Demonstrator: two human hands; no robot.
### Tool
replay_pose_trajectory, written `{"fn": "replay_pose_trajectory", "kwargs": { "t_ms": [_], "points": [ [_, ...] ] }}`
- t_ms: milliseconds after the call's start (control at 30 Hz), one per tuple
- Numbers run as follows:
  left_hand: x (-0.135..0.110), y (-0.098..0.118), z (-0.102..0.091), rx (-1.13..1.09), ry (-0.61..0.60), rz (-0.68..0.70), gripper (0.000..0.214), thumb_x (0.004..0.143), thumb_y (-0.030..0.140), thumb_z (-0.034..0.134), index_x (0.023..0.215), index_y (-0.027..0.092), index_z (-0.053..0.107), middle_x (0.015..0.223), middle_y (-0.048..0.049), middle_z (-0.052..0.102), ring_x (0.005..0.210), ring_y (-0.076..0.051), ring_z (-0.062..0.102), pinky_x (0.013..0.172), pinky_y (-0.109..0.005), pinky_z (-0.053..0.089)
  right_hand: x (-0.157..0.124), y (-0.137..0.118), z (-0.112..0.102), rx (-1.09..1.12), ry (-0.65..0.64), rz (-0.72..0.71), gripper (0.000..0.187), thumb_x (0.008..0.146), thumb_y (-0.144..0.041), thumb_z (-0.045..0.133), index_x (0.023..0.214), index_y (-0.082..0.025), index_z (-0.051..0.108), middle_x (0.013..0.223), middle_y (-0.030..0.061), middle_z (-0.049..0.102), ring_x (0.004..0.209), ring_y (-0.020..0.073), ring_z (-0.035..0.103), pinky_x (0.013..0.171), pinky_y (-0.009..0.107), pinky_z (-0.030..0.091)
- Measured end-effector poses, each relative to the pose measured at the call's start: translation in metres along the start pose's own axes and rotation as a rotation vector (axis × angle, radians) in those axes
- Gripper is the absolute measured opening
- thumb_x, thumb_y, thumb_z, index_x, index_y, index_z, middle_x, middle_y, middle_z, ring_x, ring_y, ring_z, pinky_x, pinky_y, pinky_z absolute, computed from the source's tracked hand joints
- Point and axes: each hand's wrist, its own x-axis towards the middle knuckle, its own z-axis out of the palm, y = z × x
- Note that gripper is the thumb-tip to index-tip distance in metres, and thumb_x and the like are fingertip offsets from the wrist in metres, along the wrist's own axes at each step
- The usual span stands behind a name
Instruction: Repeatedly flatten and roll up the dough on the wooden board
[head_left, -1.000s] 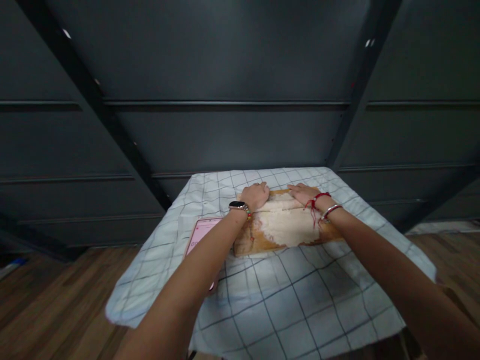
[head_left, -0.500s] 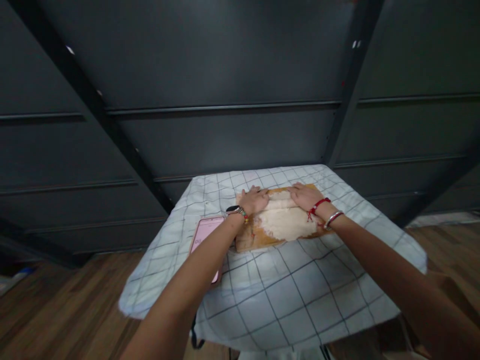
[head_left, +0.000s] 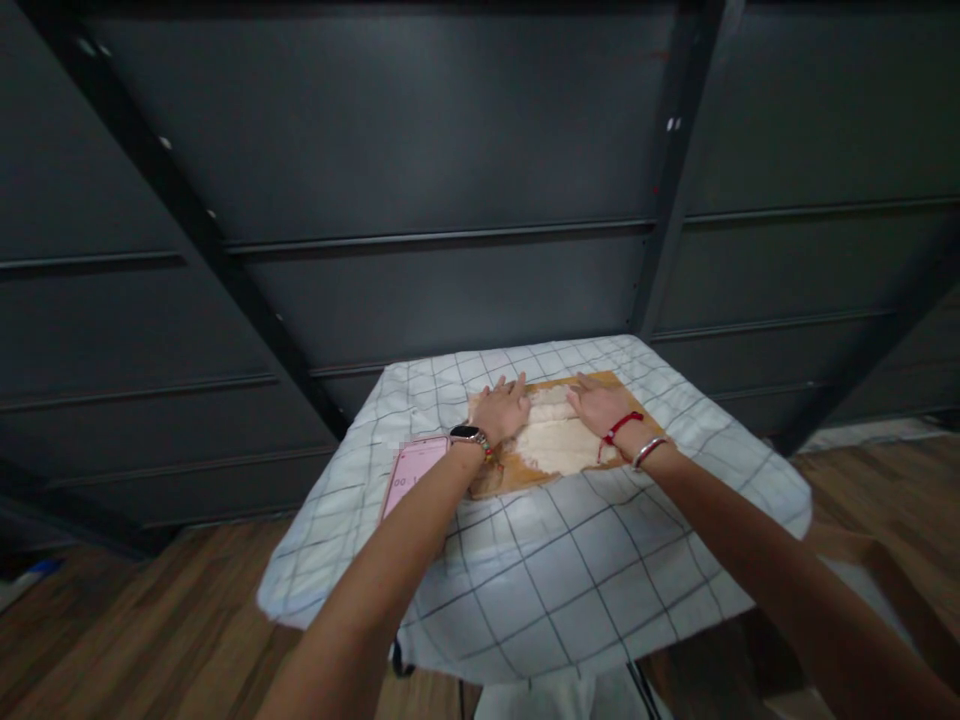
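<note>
A pale sheet of dough (head_left: 556, 442) lies spread on a wooden board (head_left: 501, 478) on the small table. My left hand (head_left: 502, 408) rests flat on the dough's far left part, fingers stretched and slightly apart. My right hand (head_left: 598, 403) lies flat on its far right part, fingers out. A thicker ridge of dough, perhaps a roller under it, runs between the two hands; I cannot tell which. A watch sits on my left wrist, red string and a silver bangle on my right.
A pink phone (head_left: 411, 473) lies on the white checked tablecloth (head_left: 540, 570) left of the board. Dark grey wall panels and slanted metal beams (head_left: 187, 210) stand right behind the table. Wooden floor (head_left: 112, 630) surrounds it.
Both hands have slid a little toward me over the dough and their fingers have spread flatter. The camera has pulled back, so the table looks smaller.
</note>
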Motion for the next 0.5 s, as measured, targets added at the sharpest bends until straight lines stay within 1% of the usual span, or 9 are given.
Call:
{"fn": "replay_pose_trajectory", "kwargs": {
  "t_ms": [100, 200, 300, 367, 433, 500],
  "points": [
    [-0.006, 0.002, -0.003, 0.017, 0.015, 0.005, 0.056, 0.091, 0.03, 0.021, 0.145, 0.013, 0.017, 0.138, -0.0119, 0.043, 0.134, -0.021, 0.028, 0.106, -0.038, 0.025, -0.003, -0.002, -0.003, 0.013, 0.001, -0.026, 0.047, 0.095, -0.033, 0.023, 0.119, -0.01, 0.057, 0.138, 0.0155, 0.043, 0.13, 0.0231, 0.036, 0.107, 0.039, 0.024],
    [-0.013, 0.006, -0.008, 0.023, 0.006, 0.009, 0.056, 0.092, 0.028, 0.02, 0.145, 0.012, 0.016, 0.134, -0.0126, 0.048, 0.131, -0.02, 0.035, 0.102, -0.033, 0.03, -0.006, -0.004, -0.007, 0.028, -0.003, -0.058, 0.045, 0.095, -0.03, 0.025, 0.124, -0.012, 0.053, 0.137, 0.0135, 0.044, 0.132, 0.0217, 0.031, 0.108, 0.04, 0.023],
    [-0.025, 0.011, -0.014, 0.02, -0.033, -0.004, 0.056, 0.093, 0.03, 0.018, 0.145, 0.013, 0.016, 0.134, -0.0133, 0.048, 0.121, -0.021, 0.047, 0.095, -0.031, 0.037, -0.015, -0.006, -0.009, 0.039, -0.003, -0.059, 0.045, 0.095, -0.031, 0.025, 0.129, -0.014, 0.049, 0.139, 0.0129, 0.043, 0.132, 0.0222, 0.031, 0.107, 0.041, 0.024],
    [-0.035, 0.014, -0.017, 0.016, -0.063, -0.011, 0.055, 0.092, 0.03, 0.018, 0.145, 0.013, 0.017, 0.135, -0.0132, 0.047, 0.117, -0.022, 0.051, 0.093, -0.032, 0.039, -0.025, -0.007, -0.009, 0.043, -0.002, -0.045, 0.046, 0.095, -0.033, 0.025, 0.131, -0.015, 0.047, 0.141, 0.0129, 0.04, 0.13, 0.0236, 0.034, 0.105, 0.043, 0.026],
    [-0.046, 0.016, -0.02, 0.007, -0.082, 0.015, 0.055, 0.092, 0.03, 0.019, 0.145, 0.013, 0.02, 0.139, -0.0118, 0.042, 0.123, -0.021, 0.045, 0.097, -0.031, 0.035, -0.039, -0.007, -0.007, 0.047, 0.002, -0.042, 0.048, 0.095, -0.035, 0.023, 0.134, -0.016, 0.044, 0.142, 0.0137, 0.037, 0.13, 0.0249, 0.034, 0.104, 0.044, 0.027],
    [-0.055, 0.017, -0.022, -0.022, -0.098, 0.049, 0.055, 0.091, 0.03, 0.021, 0.144, 0.014, 0.024, 0.144, -0.007, 0.035, 0.131, -0.019, 0.034, 0.103, -0.029, 0.029, -0.053, -0.006, -0.004, 0.053, 0.0, -0.075, 0.051, 0.095, -0.037, 0.021, 0.136, -0.014, 0.041, 0.142, 0.0151, 0.037, 0.132, 0.0257, 0.032, 0.105, 0.045, 0.027]
  ]
}}
